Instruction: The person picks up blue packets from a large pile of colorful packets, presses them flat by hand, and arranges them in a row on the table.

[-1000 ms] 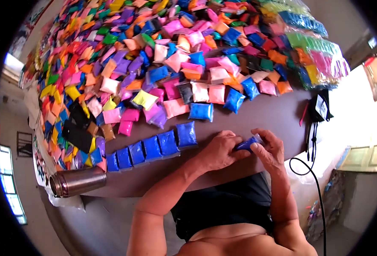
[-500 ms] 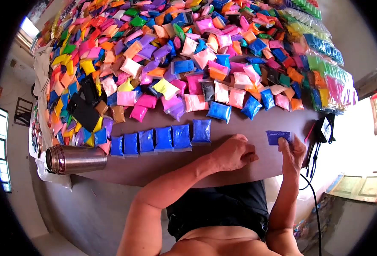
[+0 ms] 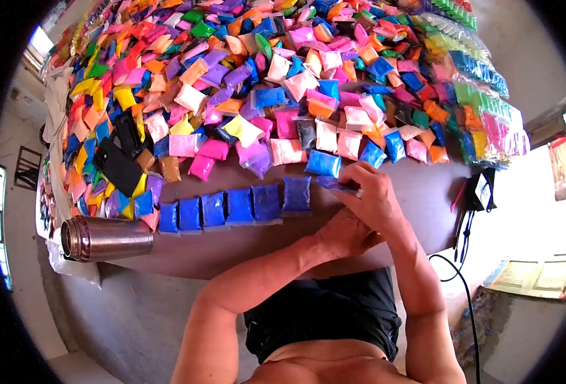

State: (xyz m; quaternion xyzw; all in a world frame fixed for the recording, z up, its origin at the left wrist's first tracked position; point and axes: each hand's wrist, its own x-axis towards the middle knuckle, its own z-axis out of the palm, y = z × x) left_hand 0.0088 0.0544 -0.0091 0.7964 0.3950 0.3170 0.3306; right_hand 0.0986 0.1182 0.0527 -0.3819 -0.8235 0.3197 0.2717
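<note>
My right hand [image 3: 377,197] pinches a small dark blue packet [image 3: 335,186] near the right end of a row of similar blue packets. The nearest packet in that row [image 3: 297,194] lies just left of the held one. Below and partly behind my right wrist, my left hand [image 3: 347,234] rests low over the table with its fingers curled closed. Nothing shows in the left hand, though its fingertips are partly hidden. Several more blue packets [image 3: 239,205] lie side by side to the left.
A large heap of colourful packets [image 3: 244,96] covers the back of the brown table [image 3: 417,211]. A steel flask [image 3: 113,238] lies at the left front edge, a black phone [image 3: 118,168] on the heap. Black cables [image 3: 467,230] hang at the right edge.
My right hand has carried the blue packet leftwards from the table's right side to near the row's end, crossing over my left hand. My left hand stays curled in about the same place.
</note>
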